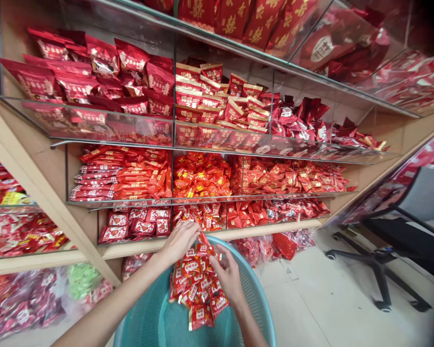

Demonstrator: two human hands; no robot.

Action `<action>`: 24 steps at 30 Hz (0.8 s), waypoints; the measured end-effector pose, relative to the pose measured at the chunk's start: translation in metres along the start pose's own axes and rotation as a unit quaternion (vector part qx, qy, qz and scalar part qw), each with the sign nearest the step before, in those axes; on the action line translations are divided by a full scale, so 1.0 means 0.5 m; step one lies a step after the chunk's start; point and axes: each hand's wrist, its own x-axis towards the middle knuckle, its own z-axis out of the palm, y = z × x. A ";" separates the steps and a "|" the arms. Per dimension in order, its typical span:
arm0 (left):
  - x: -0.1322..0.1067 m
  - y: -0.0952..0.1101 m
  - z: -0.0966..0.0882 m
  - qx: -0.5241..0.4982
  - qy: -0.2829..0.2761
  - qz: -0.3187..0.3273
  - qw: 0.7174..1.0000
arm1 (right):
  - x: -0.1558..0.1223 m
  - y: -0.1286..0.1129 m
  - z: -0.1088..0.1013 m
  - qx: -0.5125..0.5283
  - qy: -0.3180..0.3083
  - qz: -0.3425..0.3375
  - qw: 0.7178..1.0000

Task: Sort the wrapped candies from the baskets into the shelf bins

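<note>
A heap of small red candy packets with white labels lies in a teal mesh basket. My left hand is at the basket's far rim, in front of the lowest shelf. Its fingers are bent together and their tips are partly hidden; a red packet corner shows beside them. My right hand is over the right side of the heap. Its thumb and curved fingers stand apart, close to the upper packets.
Wooden shelves with clear dividers hold red packets in several rows. Bagged packets lie on the floor under the lowest shelf. A black wheeled office chair stands at the right. More bags lie at the lower left.
</note>
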 end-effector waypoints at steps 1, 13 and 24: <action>-0.010 0.012 0.003 -0.005 -0.017 0.013 1.000 | -0.002 -0.004 0.004 0.008 -0.011 0.004 1.000; -0.070 0.031 0.039 -0.386 -0.125 -0.157 0.900 | -0.038 -0.026 0.036 0.125 -0.233 0.088 0.960; -0.139 0.050 0.053 -0.521 -0.039 -0.305 0.796 | -0.041 -0.047 0.052 0.275 -0.129 0.223 0.926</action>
